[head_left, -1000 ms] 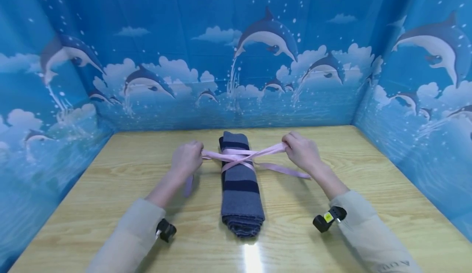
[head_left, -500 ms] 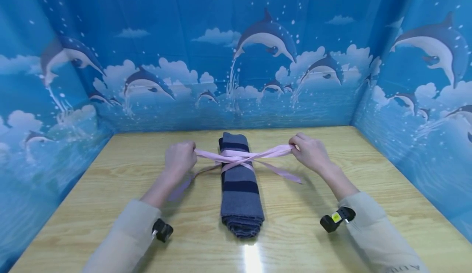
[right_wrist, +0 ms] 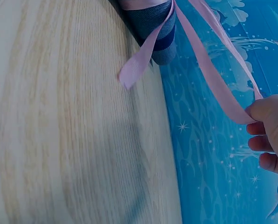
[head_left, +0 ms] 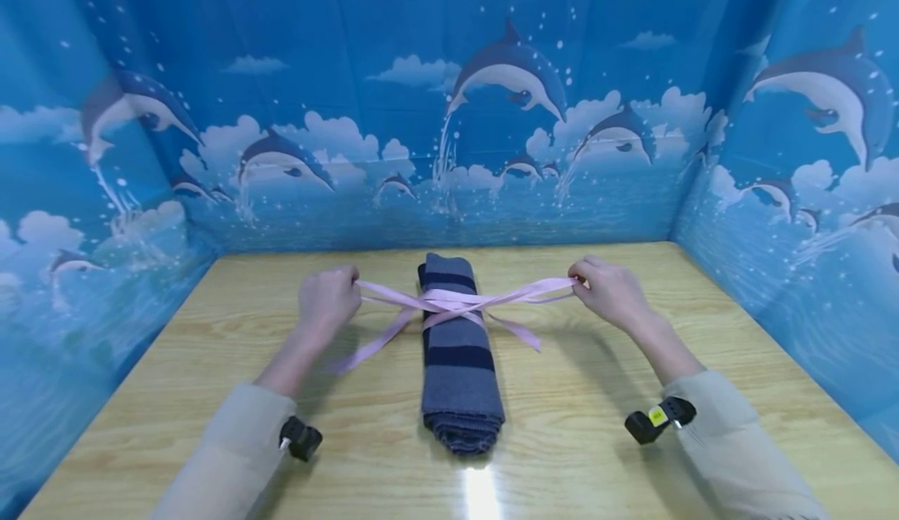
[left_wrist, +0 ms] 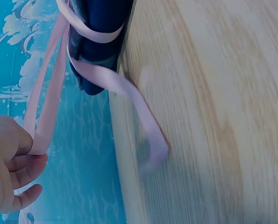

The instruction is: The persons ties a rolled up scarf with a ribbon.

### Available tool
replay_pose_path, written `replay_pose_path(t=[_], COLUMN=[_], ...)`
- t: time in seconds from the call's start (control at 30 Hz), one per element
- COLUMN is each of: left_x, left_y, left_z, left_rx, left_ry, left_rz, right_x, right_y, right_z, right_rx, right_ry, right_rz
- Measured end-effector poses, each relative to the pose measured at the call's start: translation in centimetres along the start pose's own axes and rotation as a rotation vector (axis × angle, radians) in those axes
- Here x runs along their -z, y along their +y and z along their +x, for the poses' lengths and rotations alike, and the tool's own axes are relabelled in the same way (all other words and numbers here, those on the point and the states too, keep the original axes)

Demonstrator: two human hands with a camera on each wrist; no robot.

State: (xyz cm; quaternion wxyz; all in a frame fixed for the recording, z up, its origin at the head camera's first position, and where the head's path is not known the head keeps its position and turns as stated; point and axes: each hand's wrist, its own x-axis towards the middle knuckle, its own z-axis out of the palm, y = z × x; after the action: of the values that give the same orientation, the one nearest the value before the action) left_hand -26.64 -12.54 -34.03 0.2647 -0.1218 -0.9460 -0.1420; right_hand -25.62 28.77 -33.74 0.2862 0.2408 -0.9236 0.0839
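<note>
1. Rolled cloth [head_left: 460,357]: grey with dark stripes, mid-bench [head_left: 562,442], lying lengthwise 12 to 6 o'clock.
2. Pink ribbon [head_left: 455,298]: wrapped round the cloth's far half, strands crossing on top.
3. Left hand [head_left: 326,301]: at 9 o'clock from the crossing. Fingers [left_wrist: 29,170] closed in a pinch on a ribbon loop, lower ones loosely curled. Two strands run back to the cloth.
4. Right hand [head_left: 609,292]: at 3 o'clock. Thumb and index pinch the other loop, no gap; remaining fingers curled.
5. Left tail [head_left: 375,346] trails to 8 o'clock, right tail [head_left: 520,333] to 4 o'clock, neither held. Can't tell if the tips touch the bench.
6. Both loops pulled out sideways, clear of the bench.
7. Dolphin-print curtain [head_left: 351,36] behind, at 12 o'clock, continuing down both sides.
</note>
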Motion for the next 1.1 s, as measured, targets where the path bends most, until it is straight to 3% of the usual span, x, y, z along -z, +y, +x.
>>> replay_pose_path(t=[0.17, 0.33, 0.43, 0.8, 1.1], left_x=[0.4, 0.6, 0.6, 1.2, 2.0], left_y=[-0.8, -1.5, -2.0, -3.5, -4.7], left_z=[-0.1, -0.2, -0.3, -0.8, -0.9], left_rx=[0.019, 0.035, 0.035, 0.006, 0.025], left_ry=[0.022, -0.007, -0.015, 0.054, 0.037], left_rz=[0.000, 0.019, 0.031, 0.064, 0.083], right_x=[0.6, 1.0, 1.2, 2.0, 2.7], right_y=[0.4, 0.8, 1.1, 2.1, 2.9], right_z=[-0.3, -0.6, -0.8, -1.4, -2.1], right_rx=[-0.049, -0.069, -0.078, -0.091, -0.122], right_ry=[-0.069, -0.111, -0.117, -0.074, -0.092], right_rz=[0.001, -0.007, -0.009, -0.019, -0.021])
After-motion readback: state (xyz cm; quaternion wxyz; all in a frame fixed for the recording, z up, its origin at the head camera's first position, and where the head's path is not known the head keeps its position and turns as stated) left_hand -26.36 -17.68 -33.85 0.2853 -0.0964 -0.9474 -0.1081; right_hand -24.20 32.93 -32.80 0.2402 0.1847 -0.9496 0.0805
